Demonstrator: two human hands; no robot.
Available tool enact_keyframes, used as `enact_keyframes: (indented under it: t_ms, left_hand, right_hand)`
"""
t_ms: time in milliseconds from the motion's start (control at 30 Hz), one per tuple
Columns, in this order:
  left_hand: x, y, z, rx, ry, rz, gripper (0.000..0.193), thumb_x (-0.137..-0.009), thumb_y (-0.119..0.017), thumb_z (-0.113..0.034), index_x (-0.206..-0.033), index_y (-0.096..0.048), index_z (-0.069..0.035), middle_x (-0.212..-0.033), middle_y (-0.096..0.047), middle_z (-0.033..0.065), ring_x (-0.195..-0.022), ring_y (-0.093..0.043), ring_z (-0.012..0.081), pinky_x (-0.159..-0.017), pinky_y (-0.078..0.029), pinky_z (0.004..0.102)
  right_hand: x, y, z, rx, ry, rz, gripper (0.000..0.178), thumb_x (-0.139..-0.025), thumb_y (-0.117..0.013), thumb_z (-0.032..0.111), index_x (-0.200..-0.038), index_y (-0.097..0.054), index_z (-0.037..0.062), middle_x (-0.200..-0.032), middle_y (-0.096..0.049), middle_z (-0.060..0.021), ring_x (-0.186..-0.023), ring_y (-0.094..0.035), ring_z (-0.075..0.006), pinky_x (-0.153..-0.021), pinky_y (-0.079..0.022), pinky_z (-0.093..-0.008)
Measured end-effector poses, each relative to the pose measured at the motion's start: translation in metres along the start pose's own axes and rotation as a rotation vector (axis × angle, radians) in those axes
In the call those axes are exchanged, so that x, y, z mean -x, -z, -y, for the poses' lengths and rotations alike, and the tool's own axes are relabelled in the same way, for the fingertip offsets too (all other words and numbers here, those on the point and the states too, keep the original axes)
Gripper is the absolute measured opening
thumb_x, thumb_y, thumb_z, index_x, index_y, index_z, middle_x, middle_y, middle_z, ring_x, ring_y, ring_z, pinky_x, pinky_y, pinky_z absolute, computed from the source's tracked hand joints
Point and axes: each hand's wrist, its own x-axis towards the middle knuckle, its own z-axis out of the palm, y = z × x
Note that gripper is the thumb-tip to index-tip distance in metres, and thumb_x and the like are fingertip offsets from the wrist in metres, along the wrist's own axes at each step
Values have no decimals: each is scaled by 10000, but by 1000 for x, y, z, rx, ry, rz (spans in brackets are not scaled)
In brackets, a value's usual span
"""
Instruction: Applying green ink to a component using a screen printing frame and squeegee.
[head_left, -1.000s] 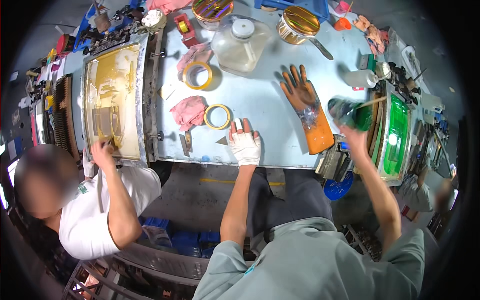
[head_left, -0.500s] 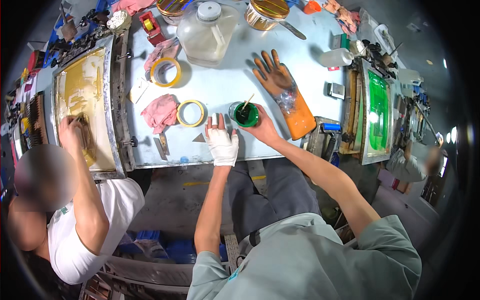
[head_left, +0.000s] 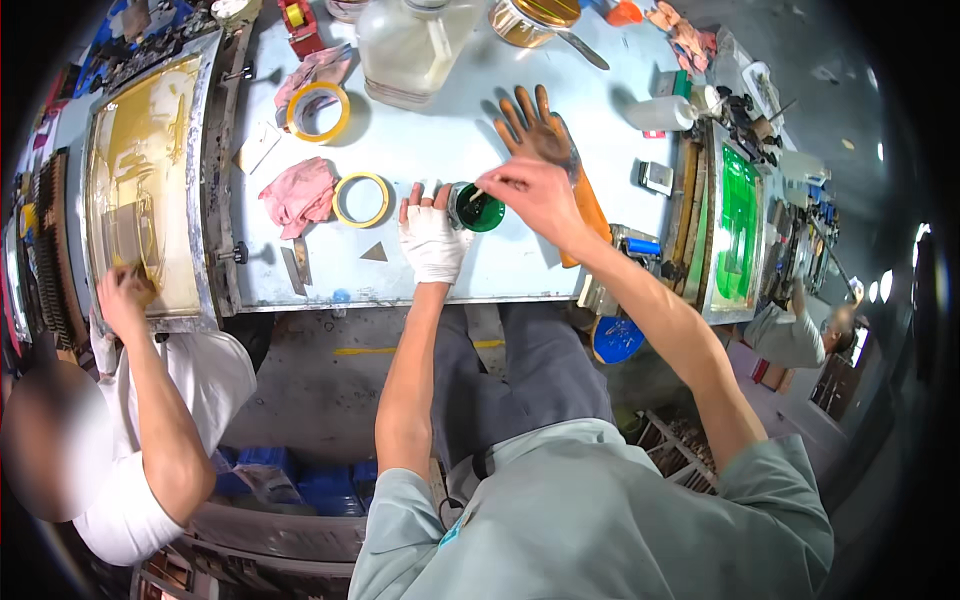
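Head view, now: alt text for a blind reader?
A person's right hand holds a thin stick in a cup, green inside; the white-gloved left hand is beside it. An orange glove lies on the table.

Our hands work over a small cup of green liquid (head_left: 485, 215) on the pale blue surface (head_left: 400, 145).
Our right hand (head_left: 537, 197) pinches a thin stick (head_left: 476, 195) at the cup's mouth; our left hand (head_left: 432, 242), in a white fingerless glove (head_left: 434, 250), lies close against the cup's left side. We see an orange rubber glove (head_left: 592, 207) partly behind our right hand, a yellow tape ring (head_left: 361, 224) beside a pink rag (head_left: 299, 196), and a translucent jug (head_left: 408, 62) farther back.
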Motion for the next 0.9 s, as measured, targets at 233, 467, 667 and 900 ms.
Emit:
enact_keyframes:
  t_ms: [233,467,667,900]
  left_hand:
    - [2,-4,0,-5,-2,-69,747,-706,-763,-453,-1355,-505,-187,-1382,-545,47,-1384,-442,301,-1177,-291,483]
    - [2,-1,1,-50,10,-54,723,-715,-781,-418,-1349,-519,-188,-1316,-563,53,-1371,-462,297,-1190,-283,475]
    - [4,0,1,-21,8,-83,708,-702,-788,-395,-1331,-538,-186,-1224,-596,60,-1361,-471,301,-1188,-291,474]
    - [2,4,1,-18,12,-63,669,-735,-775,-422,-1314,-565,-160,-1155,-627,87,-1340,-492,304,-1179,-302,472]
  right_hand:
    - [26,44,31,154,167,12,156,-899,-733,125,-1027,-768,45,-860,-696,-73,-749,-645,-191,-649,-506,-299]
    - [-2,73,58,430,614,289,139,-923,-695,140,-1035,-727,63,-843,-670,-71,-738,-650,-260,-636,-526,-361]
    - [-29,84,71,820,761,363,139,-939,-684,234,-894,-687,103,-742,-599,-51,-672,-617,-247,-555,-505,-372]
    - [-31,86,77,882,828,373,313,-897,-705,274,-658,-597,104,-652,-565,-50,-592,-611,-256,-503,-471,-405]
